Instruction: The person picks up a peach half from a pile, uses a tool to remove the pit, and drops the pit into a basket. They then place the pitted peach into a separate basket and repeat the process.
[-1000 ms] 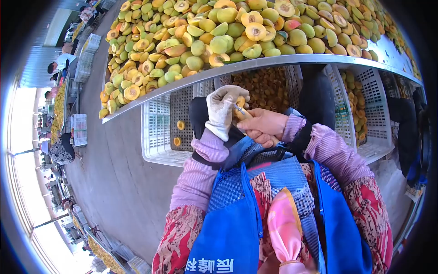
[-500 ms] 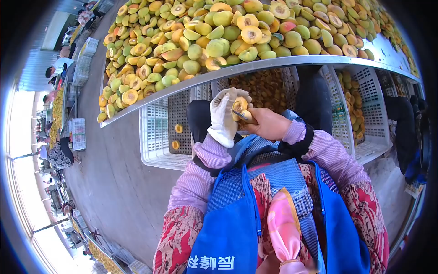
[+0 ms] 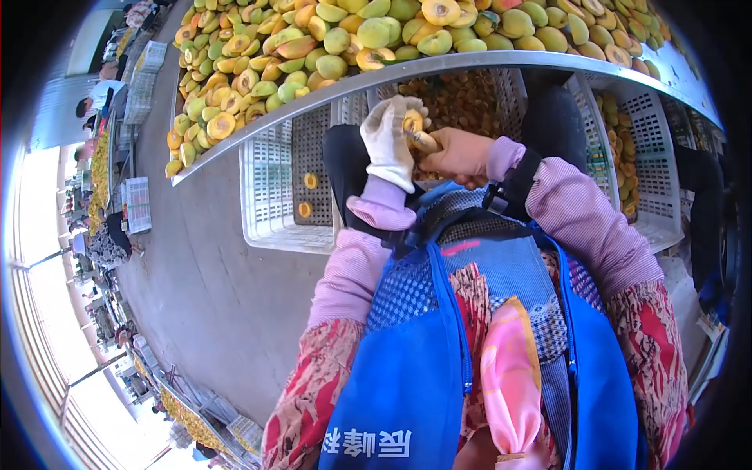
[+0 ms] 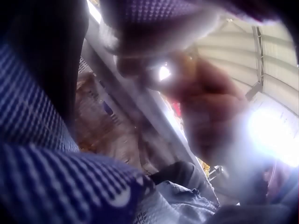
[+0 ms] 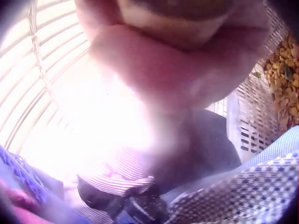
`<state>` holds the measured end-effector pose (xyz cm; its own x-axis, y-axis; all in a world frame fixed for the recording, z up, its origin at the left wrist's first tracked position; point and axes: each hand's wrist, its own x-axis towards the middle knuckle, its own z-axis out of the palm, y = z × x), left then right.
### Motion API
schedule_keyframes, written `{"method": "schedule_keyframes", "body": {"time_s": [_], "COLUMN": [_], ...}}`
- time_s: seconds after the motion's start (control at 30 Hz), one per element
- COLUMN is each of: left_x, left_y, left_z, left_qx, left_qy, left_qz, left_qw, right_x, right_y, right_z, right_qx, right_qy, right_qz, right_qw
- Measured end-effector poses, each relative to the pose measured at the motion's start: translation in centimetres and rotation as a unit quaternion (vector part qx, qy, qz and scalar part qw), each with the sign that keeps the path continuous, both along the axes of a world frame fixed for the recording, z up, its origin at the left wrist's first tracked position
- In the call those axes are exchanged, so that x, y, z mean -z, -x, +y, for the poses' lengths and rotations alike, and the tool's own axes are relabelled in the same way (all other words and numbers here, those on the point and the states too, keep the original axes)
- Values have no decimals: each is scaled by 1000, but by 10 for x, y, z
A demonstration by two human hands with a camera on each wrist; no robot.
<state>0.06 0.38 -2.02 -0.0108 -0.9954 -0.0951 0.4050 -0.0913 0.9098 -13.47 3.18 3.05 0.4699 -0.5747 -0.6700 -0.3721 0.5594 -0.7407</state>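
My gloved left hand [image 3: 387, 139] grips a halved apricot [image 3: 413, 120], its orange cut face turned toward my other hand. Bare fingers of my right hand [image 3: 460, 153] curl round a small pitting knife [image 3: 424, 142] with a pale handle and thin metal end. The knife's tip is right at the apricot, and part of its handle is hidden in the fist. Both hands are close together above my lap, just below the table edge. Glare and blur hide most detail in the left wrist view; in the right wrist view the curled right hand [image 5: 182, 70] fills the top.
A metal-edged table [image 3: 329, 98] heaped with whole and cut apricots [image 3: 337, 39] stands in front. Beneath it are a white crate [image 3: 262, 192] with two apricot halves, a crate of dark orange pieces [image 3: 458, 98], and another crate [image 3: 646, 160]. People sit at tables far left.
The knife crossed the apricot's cut face half a second ago and now shows mostly its handle end beside the fruit. The head view has tilted down, shifting table and hands higher in frame.
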Motion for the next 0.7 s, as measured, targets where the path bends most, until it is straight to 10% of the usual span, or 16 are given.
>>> {"method": "schedule_keyframes", "body": {"time_s": [0.27, 0.43, 0.53, 0.7], "left_x": [-37, -41, -30, -15], "left_y": [-13, -1, 4, 13], "left_z": [6, 8, 5, -1], "left_qx": [222, 123, 49, 15], "left_qy": [19, -31, -138, -153], "left_qz": [24, 75, 108, 145], "left_qw": [975, 989, 983, 977], "right_x": [1, -27, 25, 43], "right_y": [13, 10, 6, 16], "right_z": [17, 16, 8, -7], "right_qx": [10, -2, 16, -72], "right_qy": [-241, 45, 350, 223], "right_qz": [-334, -45, 11, 68], "right_qw": [911, 998, 936, 970]}}
